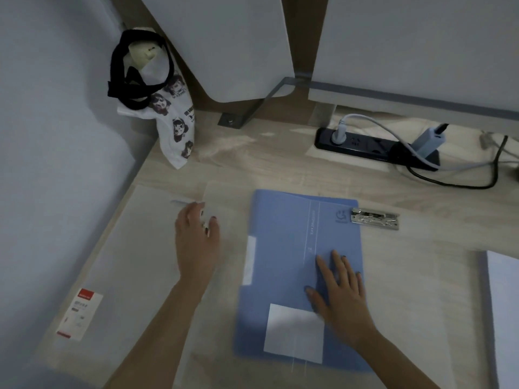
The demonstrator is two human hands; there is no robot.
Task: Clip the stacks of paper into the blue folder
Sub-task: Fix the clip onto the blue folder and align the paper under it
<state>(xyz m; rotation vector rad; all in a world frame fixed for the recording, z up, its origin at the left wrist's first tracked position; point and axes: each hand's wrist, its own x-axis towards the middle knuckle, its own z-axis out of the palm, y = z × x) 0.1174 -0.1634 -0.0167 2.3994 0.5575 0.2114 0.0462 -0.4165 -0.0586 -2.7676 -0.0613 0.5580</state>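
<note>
A closed blue folder (283,248) lies flat in the middle of the wooden desk (280,169), a white label on its lower front. My right hand (337,293) rests palm down on the folder's lower right, fingers spread. My left hand (196,237) sits to the left of the folder on a clear plastic sleeve (134,262), fingers curled at a thin edge of it; whether it grips is unclear. A metal clip (375,218) lies by the folder's top right corner. A paper stack (502,310) lies at the right edge.
A white printed tote bag (171,113) with black straps leans in the back left corner. A black power strip (373,148) with plugs and cables sits at the back right. A red-and-white label (80,317) shows on the sleeve. Grey panels stand behind the desk.
</note>
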